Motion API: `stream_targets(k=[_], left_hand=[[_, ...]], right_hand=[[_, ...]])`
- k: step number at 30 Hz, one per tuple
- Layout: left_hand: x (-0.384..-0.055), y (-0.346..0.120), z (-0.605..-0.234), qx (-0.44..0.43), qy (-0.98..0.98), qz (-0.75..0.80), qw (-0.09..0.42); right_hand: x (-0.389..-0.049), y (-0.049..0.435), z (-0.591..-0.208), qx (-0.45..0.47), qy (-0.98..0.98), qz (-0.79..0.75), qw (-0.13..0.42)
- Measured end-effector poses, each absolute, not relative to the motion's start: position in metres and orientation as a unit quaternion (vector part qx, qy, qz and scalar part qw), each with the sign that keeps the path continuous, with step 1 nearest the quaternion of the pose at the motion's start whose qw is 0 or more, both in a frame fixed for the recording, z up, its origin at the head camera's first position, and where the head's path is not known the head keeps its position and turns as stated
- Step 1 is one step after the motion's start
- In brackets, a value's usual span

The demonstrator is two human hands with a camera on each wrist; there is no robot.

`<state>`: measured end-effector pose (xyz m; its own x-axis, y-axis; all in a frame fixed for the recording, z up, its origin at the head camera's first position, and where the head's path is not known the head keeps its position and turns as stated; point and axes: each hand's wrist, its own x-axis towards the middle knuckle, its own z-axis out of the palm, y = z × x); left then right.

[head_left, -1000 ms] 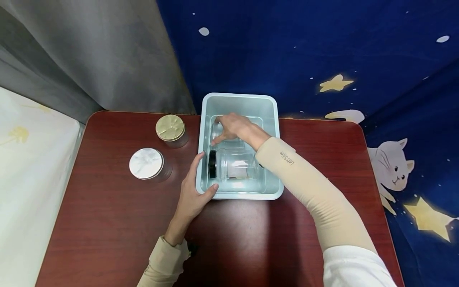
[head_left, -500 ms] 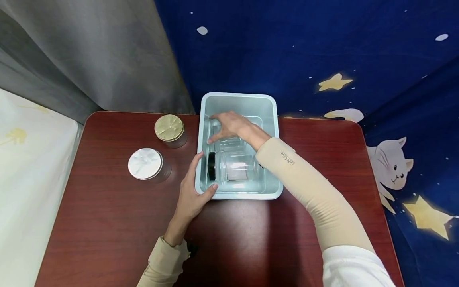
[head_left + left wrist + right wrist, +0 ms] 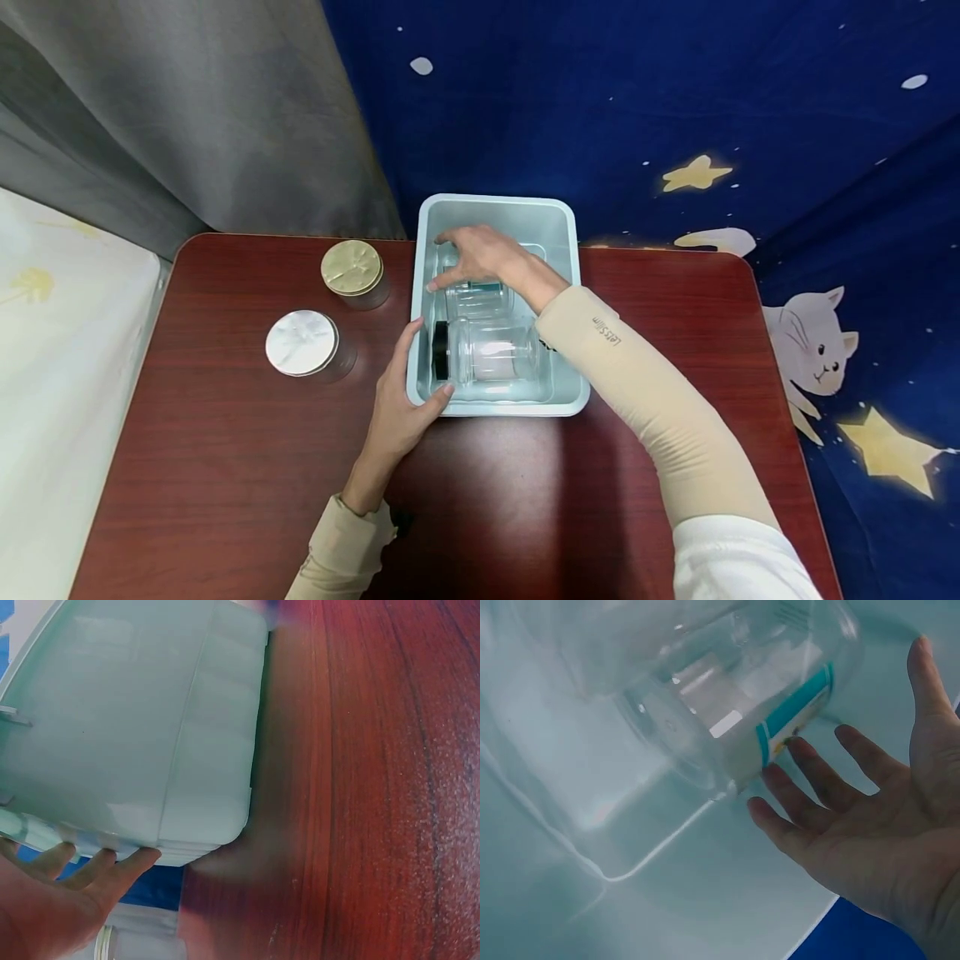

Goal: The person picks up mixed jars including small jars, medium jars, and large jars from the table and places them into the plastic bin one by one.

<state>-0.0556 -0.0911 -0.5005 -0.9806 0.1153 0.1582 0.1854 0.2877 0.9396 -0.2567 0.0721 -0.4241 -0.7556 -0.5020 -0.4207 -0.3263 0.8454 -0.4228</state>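
Observation:
A pale blue-green plastic tub (image 3: 517, 410) stands on the table. My left hand (image 3: 393, 400) touches its front left corner, fingers straight along the outer side (image 3: 135, 750) and thumb at the front rim. Inside, a clear jar with a black lid (image 3: 440, 352) lies on its side toward the front. Behind it lies a second clear jar (image 3: 480, 302), with a teal-edged label (image 3: 795, 712). My right hand (image 3: 487, 254) reaches into the tub over this second jar, fingers spread, fingertips right at the label in the right wrist view. Part of the jar is hidden under the hand.
Left of the tub stand two clear jars, one with a gold lid (image 3: 352, 265) and one with a silver lid (image 3: 302, 343). The dark red table (image 3: 225, 467) backs onto a grey curtain (image 3: 247, 125) and a blue starry curtain (image 3: 562, 100).
My right hand has shifted a little toward the back of the tub. The second jar has turned, bringing its teal label into view. My left hand stays at the tub's corner.

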Motion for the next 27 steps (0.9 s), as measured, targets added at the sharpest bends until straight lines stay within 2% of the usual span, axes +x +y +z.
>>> stream_targets(k=[10, 18, 25, 27], left_hand=[[-0.055, -0.094, -0.499, -0.091, -0.81, -0.578, 0.017], [-0.052, -0.102, -0.501, -0.132, -0.774, -0.613, 0.086], [-0.05, -0.099, -0.461, -0.131, -0.776, -0.603, 0.128], [-0.05, -0.101, -0.46, -0.127, -0.782, -0.593, 0.143]], right_hand=[[-0.257, 0.077, -0.403, -0.245, 0.915, -0.177, 0.268], [-0.256, 0.08, -0.396, -0.246, 0.912, -0.18, 0.275], [-0.254, 0.084, -0.39, -0.245, 0.906, -0.179, 0.294], [-0.252, 0.085, -0.388, -0.248, 0.905, -0.175, 0.299]])
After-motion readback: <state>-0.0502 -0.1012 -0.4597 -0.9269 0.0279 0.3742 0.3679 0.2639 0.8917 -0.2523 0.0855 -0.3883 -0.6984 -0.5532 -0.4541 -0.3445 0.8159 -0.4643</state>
